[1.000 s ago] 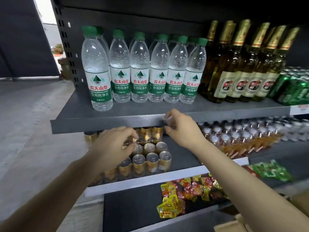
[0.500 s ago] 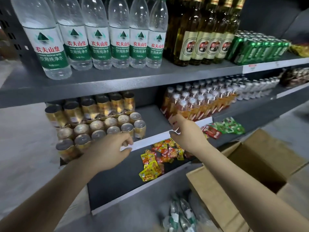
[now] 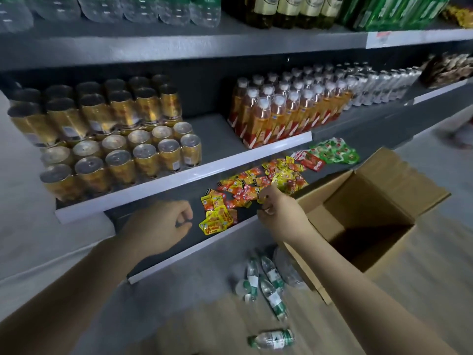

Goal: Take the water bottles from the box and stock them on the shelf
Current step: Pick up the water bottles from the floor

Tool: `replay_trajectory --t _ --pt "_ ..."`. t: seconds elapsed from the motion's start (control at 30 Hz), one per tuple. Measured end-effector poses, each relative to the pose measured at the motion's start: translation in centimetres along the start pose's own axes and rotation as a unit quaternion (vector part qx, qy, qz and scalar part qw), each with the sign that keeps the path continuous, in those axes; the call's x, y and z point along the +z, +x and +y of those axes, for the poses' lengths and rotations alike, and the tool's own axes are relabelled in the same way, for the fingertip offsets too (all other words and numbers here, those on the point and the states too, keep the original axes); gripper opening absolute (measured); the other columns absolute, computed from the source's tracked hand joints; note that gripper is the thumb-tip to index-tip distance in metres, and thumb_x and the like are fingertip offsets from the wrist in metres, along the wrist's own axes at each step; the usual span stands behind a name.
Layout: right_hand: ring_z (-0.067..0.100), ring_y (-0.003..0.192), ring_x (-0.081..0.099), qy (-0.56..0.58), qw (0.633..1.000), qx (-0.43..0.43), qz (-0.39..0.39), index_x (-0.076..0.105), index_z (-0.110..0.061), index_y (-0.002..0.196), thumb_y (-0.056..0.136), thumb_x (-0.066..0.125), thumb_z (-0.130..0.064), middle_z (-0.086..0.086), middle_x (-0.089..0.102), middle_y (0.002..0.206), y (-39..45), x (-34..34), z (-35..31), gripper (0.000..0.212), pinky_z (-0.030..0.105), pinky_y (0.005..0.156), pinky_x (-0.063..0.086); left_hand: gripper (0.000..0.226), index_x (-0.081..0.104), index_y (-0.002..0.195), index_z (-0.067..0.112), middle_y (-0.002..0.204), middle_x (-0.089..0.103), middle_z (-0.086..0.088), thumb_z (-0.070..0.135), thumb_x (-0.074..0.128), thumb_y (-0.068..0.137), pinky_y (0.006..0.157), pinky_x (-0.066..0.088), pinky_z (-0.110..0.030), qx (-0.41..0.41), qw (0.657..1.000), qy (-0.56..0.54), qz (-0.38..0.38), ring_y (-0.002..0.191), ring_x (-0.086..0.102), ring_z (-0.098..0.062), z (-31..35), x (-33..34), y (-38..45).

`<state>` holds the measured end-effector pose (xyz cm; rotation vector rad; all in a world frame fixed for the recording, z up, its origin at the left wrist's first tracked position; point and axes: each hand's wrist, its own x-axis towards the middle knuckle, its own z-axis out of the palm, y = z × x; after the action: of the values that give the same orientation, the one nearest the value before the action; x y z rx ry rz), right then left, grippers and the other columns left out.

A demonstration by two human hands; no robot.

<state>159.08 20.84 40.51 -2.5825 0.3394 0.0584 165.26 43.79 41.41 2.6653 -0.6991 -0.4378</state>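
Note:
Several clear water bottles with green labels (image 3: 268, 283) lie on the floor beside the open cardboard box (image 3: 399, 175), and one more bottle (image 3: 272, 339) lies nearer to me. The part of the box's inside that I can see is dark and holds no bottles. Stocked water bottles (image 3: 128, 8) stand on the top shelf (image 3: 179, 47), cut off by the frame's edge. My left hand (image 3: 158, 226) hovers in front of the lowest shelf, loosely curled and holding nothing. My right hand (image 3: 279, 213) hangs over the box's near corner, fingers loosely curled and empty.
Gold cans (image 3: 115, 139) and orange drink bottles (image 3: 286, 111) fill the middle shelf. Snack packets (image 3: 250, 190) lie on the lowest shelf between my hands. Beer bottles (image 3: 289, 8) and green cans (image 3: 394, 11) stand on the top shelf to the right. The floor is wooden.
My view has dropped from the top shelf to the floor. Both hands have come down from the top shelf's edge to the lowest shelf, and the box and floor bottles have come into view.

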Motion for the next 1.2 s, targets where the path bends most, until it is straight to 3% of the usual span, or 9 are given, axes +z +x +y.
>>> replay_trajectory --t 0.13,0.27,0.37,0.47,0.63,0.77,0.87,1.03,1.2 --pt "0.028 0.097 0.06 0.014 1.0 0.023 -0.009 0.048 -0.01 0.121 0.09 0.052 -0.016 0.01 0.064 0.104 -1.0 3.6 2.3 0.032 0.038 0.077 0.05 0.011 0.061 0.098 0.022 0.084 0.059 0.011 0.025 0.058 0.089 0.078 0.05 -0.026 -0.017 1.0 -0.016 -0.006 0.089 0.06 -0.014 -0.9 3.8 -0.4" --pt "0.032 0.099 0.058 0.017 0.998 0.049 -0.031 0.044 -0.011 0.126 0.087 0.053 -0.012 0.013 0.062 0.106 -1.7 7.9 5.2 0.041 0.034 0.074 0.046 0.003 0.056 0.087 0.027 0.073 0.053 0.018 0.025 0.058 0.088 0.077 0.049 -0.027 -0.019 0.999 -0.027 -0.01 0.083 0.055 -0.013 -1.9 8.3 -0.5" --pt "0.033 0.097 0.059 0.003 0.998 0.055 -0.036 0.04 -0.009 0.129 0.087 0.055 -0.014 0.015 0.061 0.111 -2.3 11.6 8.1 0.045 0.029 0.062 0.038 0.014 0.05 0.079 0.033 0.069 0.051 0.02 0.024 0.059 0.087 0.08 0.051 -0.032 -0.017 0.999 -0.039 -0.016 0.081 0.055 -0.014 -2.8 11.8 -0.2" --pt "0.033 0.096 0.058 0.003 0.997 0.068 -0.03 0.04 -0.008 0.128 0.087 0.056 -0.016 0.017 0.06 0.113 -2.7 15.2 11.4 0.045 0.028 0.055 0.027 0.012 0.051 0.081 0.033 0.071 0.051 0.019 0.025 0.059 0.086 0.084 0.05 -0.034 -0.014 0.999 -0.041 -0.016 0.087 0.057 -0.015 -3.5 15.5 0.8" --pt "0.032 0.105 0.055 0.017 0.994 0.098 -0.035 0.043 -0.006 0.123 0.086 0.059 -0.016 0.014 0.055 0.119 -2.9 21.3 17.3 0.041 0.027 0.065 0.031 0.007 0.056 0.088 0.031 0.089 0.058 0.014 0.026 0.052 0.089 0.08 0.046 -0.028 -0.004 0.999 -0.027 -0.021 0.095 0.058 -0.015 -4.4 22.0 3.0" --pt "0.034 0.106 0.056 0.01 0.994 0.109 -0.03 0.044 -0.008 0.125 0.086 0.06 -0.017 0.014 0.058 0.119 -2.8 25.9 21.4 0.043 0.029 0.065 0.031 0.008 0.052 0.084 0.03 0.086 0.057 0.013 0.024 0.051 0.089 0.074 0.042 -0.026 0.009 0.999 -0.026 -0.042 0.094 0.058 -0.014 -5.2 26.9 5.2" --pt "0.035 0.109 0.055 -0.014 0.992 0.122 -0.032 0.038 -0.012 0.132 0.085 0.059 -0.014 0.014 0.057 0.122 -2.7 28.9 24.1 0.052 0.034 0.072 0.041 0.011 0.049 0.082 0.031 0.076 0.052 0.013 0.023 0.053 0.088 0.075 0.041 -0.026 0.024 0.998 -0.031 -0.048 0.095 0.057 -0.015 -6.0 30.7 6.7" --pt "0.036 0.11 0.055 -0.036 0.987 0.154 -0.035 0.034 -0.01 0.135 0.083 0.061 -0.014 0.015 0.055 0.126 -2.3 33.6 28.6 0.059 0.035 0.077 0.045 0.004 0.055 0.089 0.028 0.093 0.061 0.011 0.024 0.054 0.088 0.079 0.043 -0.026 0.04 0.997 -0.027 -0.059 0.099 0.059 -0.015 -7.5 36.4 8.8" --pt "0.037 0.11 0.051 -0.056 0.987 0.151 -0.021 0.037 -0.005 0.136 0.082 0.066 -0.017 0.02 0.055 0.121 -1.8 38.3 33.1 0.063 0.039 0.084 0.043 0.01 0.059 0.096 0.025 0.09 0.057 0.012 0.026 0.054 0.088 0.081 0.045 -0.027 0.037 0.997 -0.025 -0.066 0.098 0.059 -0.014 -8.7 41.8 11.1"
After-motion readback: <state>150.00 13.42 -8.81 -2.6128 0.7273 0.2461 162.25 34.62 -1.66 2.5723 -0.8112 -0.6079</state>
